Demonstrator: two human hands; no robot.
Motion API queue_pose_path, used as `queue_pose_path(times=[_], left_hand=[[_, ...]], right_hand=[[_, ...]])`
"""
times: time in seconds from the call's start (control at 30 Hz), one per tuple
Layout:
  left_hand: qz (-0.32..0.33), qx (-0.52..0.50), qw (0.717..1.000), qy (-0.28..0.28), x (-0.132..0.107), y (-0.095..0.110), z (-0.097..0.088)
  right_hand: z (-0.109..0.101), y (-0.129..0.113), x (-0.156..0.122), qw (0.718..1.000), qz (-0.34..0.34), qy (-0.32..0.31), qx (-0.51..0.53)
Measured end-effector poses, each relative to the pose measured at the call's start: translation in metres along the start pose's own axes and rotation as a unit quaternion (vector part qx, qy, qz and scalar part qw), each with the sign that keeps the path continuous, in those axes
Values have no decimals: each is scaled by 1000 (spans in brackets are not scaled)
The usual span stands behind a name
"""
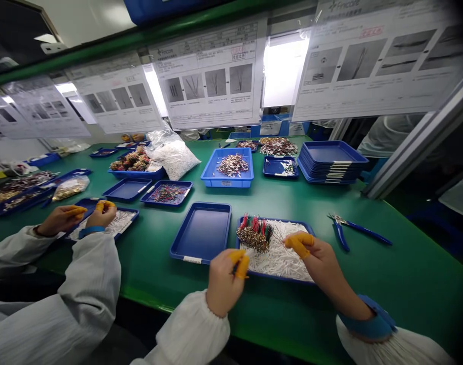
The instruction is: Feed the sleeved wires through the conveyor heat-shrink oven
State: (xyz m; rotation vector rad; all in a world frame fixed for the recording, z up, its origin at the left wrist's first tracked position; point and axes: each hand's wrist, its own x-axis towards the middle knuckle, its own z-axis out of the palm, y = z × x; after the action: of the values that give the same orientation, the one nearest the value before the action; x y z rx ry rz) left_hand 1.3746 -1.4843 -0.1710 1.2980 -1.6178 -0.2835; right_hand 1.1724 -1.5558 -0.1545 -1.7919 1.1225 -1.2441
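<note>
My left hand hovers at the near edge of a blue tray; its thumb and forefinger, in yellow finger cots, are pinched on a small dark part I cannot make out. My right hand, also with yellow cots, rests over the white tubes filling that tray, fingertips pinched together; what they hold is hidden. A bundle of red and green wires with brass terminals lies on the tubes between my hands. An empty blue tray sits just left.
A co-worker's two hands work over a tray of white tubes at left. Blue-handled pliers lie to the right. Farther back are trays of wires, a bag of white tubes, and stacked blue trays. Instruction sheets hang above.
</note>
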Motion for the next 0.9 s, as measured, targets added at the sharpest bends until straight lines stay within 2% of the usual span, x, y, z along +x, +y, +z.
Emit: queue_pose_path(times=[0.07, 0.1, 0.2, 0.27, 0.47, 0.67, 0.8, 0.9], left_hand=[[-46, 89, 994, 39, 0, -18, -17], [-71, 145, 986, 40, 0, -27, -24], [-113, 270, 956, 1, 1, -44, -34], [-121, 297, 947, -31, 1, -46, -35], [-156, 244, 953, -92, 0, -34, -30], [-143, 194, 962, -125, 0, -37, -30], [-141, 127, 978, -87, -10, -29, -41], [-126, 43, 989, -61, -29, -13, -57]], right_hand=[[-1, 3, 0, 1000, 19, 17, -12], [-2, 4, -1, 999, 24, 18, -18], [-1, 8, -2, 999, 25, 7, -27], [1, 8, -2, 999, 25, 6, -30], [1, 6, -5, 998, 23, 9, -49], [3, 10, 0, 998, 28, 0, -61], [-5, 5, -3, 997, 44, -18, -58], [-31, -10, -29, 995, 66, -65, -44]])
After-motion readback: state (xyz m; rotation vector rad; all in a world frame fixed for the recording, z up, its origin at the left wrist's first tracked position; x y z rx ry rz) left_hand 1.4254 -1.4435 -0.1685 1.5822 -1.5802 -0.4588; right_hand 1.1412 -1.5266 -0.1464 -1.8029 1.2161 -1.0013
